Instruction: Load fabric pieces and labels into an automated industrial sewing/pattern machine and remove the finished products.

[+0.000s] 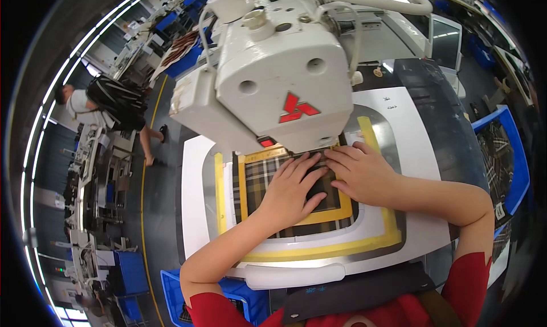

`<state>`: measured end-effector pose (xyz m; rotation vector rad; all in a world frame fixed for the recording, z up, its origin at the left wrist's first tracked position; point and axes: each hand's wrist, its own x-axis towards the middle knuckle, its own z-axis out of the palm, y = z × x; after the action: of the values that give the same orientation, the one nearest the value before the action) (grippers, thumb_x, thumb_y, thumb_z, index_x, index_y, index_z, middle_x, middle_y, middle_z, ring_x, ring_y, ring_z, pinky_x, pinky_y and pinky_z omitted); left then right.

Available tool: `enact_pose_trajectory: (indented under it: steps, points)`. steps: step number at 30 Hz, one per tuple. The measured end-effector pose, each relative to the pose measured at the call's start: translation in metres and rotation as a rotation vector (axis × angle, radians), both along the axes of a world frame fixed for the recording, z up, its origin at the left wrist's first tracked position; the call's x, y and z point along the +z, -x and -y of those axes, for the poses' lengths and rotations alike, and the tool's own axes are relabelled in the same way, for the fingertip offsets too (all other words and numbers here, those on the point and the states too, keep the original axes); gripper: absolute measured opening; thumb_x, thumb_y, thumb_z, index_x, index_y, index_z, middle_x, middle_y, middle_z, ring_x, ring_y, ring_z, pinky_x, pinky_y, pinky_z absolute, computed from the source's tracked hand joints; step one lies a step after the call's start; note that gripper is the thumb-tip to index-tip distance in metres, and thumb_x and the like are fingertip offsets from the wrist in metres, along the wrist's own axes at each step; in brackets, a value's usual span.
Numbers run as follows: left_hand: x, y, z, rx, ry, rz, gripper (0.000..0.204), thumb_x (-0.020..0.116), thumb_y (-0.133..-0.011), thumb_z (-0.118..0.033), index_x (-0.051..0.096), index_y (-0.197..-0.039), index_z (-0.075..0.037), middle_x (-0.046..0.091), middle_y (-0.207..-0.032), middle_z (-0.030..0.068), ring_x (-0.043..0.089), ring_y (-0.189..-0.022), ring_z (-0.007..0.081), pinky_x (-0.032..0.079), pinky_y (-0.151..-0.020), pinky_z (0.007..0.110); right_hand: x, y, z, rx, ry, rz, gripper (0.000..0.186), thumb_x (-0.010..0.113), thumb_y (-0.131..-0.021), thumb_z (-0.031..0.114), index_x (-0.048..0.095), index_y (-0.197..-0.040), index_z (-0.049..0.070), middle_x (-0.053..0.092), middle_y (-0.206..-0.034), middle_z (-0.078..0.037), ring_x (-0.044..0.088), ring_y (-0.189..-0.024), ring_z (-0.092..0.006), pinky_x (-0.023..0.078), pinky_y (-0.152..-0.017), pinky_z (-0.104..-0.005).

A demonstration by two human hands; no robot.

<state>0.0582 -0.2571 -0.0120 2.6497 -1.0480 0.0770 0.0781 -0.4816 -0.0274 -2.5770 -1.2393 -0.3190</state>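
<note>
Together, left fingers (317,175), right fingers (342,158), flat over plaid fabric (259,182)

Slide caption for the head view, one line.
Left hand and right hand spread over plaid fabric and a yellow frame, before a white sewing machine.

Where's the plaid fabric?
In the head view, the plaid fabric is just below centre, beneath the white sewing machine head, under the left hand and right hand.

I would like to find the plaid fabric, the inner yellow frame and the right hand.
Plaid fabric (259,182), head view: its left part.
Inner yellow frame (327,216), head view: its lower bar.
Right hand (367,176), head view: its back.
</note>
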Motion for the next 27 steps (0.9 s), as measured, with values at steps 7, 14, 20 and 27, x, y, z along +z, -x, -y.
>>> enact_pose_trajectory:
  steps: [7,14,20,27]
  points:
    - [-0.004,0.001,0.003,0.009,0.063,0.001,0.045,0.065,-0.085,-0.027,0.053,-0.126,-0.011,0.044,-0.141,0.0133,0.039,-0.134,0.0331,0.029,-0.112,0.048,0.007,0.015,0.010,0.052,0.048,0.079,0.039,0.061,-0.087,0.029,0.060,-0.115,0.002,0.056,-0.128,-0.011,0.048,-0.121,-0.0260,0.038,-0.099,-0.0421]
    - [-0.003,0.005,0.001,0.004,0.092,0.031,0.045,0.065,-0.085,-0.027,0.053,-0.125,-0.011,0.044,-0.142,0.0136,0.039,-0.134,0.0336,0.029,-0.111,0.048,0.016,0.058,0.019,0.209,0.008,0.083,0.035,0.064,-0.084,0.028,0.063,-0.108,0.002,0.060,-0.121,-0.011,0.054,-0.113,-0.0254,0.039,-0.098,-0.0437]
    - [0.002,0.006,-0.003,-0.032,0.074,0.001,0.042,0.063,-0.087,-0.027,0.054,-0.125,-0.010,0.044,-0.141,0.0138,0.040,-0.133,0.0333,0.031,-0.110,0.048,0.010,0.054,0.016,0.219,-0.016,0.115,0.032,0.064,-0.084,0.025,0.063,-0.107,0.002,0.061,-0.118,-0.010,0.055,-0.110,-0.0237,0.039,-0.098,-0.0428]
    - [0.019,0.024,-0.012,-0.136,0.051,-0.136,0.031,0.064,-0.087,-0.022,0.062,-0.117,-0.013,0.053,-0.135,0.0087,0.044,-0.130,0.0312,0.036,-0.106,0.046,0.015,0.054,0.018,0.180,-0.021,0.084,0.032,0.065,-0.083,0.026,0.064,-0.107,0.004,0.061,-0.116,-0.008,0.054,-0.109,-0.0231,0.039,-0.098,-0.0429]
